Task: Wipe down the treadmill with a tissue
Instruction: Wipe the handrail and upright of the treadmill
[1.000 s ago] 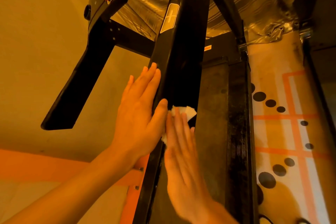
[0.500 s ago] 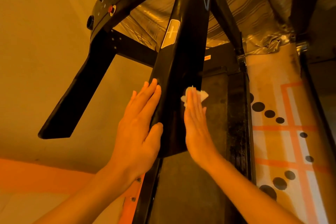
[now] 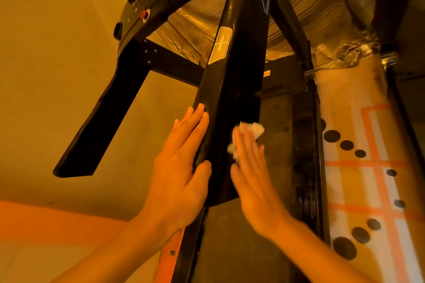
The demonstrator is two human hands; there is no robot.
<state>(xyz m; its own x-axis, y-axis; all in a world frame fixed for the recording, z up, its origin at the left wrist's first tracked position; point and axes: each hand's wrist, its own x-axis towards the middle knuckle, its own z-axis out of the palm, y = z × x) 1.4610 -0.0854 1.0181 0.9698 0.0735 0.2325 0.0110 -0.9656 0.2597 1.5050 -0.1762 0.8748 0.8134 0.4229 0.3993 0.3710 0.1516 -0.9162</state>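
Dotted mat [image 3: 368, 167] at 3 o'clock. Left hand [image 3: 181, 174] flat on treadmill handrail [image 3: 232, 89]; right hand [image 3: 255, 177], fingers [image 3: 246, 145] straight, presses tissue [image 3: 255, 127].

The person shows only as a left hand [image 3: 179, 172] and a right hand [image 3: 253, 174], each on a slim forearm [image 3: 103, 248] that runs bare to the bottom edge of the view (the right one is slightly blurred). The left fingernails [image 3: 201, 106] look short and plain.

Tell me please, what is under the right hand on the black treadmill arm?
A crumpled white tissue, pressed by the right hand against the treadmill arm. Its edges show past the fingertips; the rest is covered.
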